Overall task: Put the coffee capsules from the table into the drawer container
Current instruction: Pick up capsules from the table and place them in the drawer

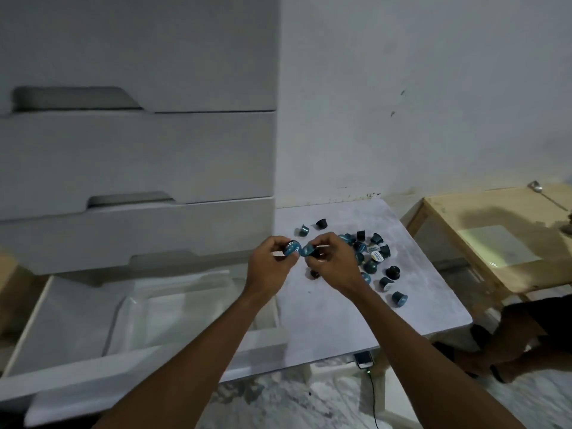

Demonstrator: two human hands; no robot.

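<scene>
Above the white table's [356, 320] left edge, the left hand [269, 267] pinches a teal coffee capsule [292, 249], and the right hand [332, 264] pinches another capsule [307, 251] just beside it. More capsules [371, 258] lie scattered on the table. Left of it, the open drawer [62, 329] holds a clear plastic container [173, 314].

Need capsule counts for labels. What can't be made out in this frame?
Head view only.
- Left hand pinches a blue capsule, right hand another; fingers hide any more behind.
- Capsule pile: partly behind the right hand, no full count; lid print too small.
- Clear container: blurred, left forearm crosses its right side.
- Wooden table: cut by the right edge.
</scene>
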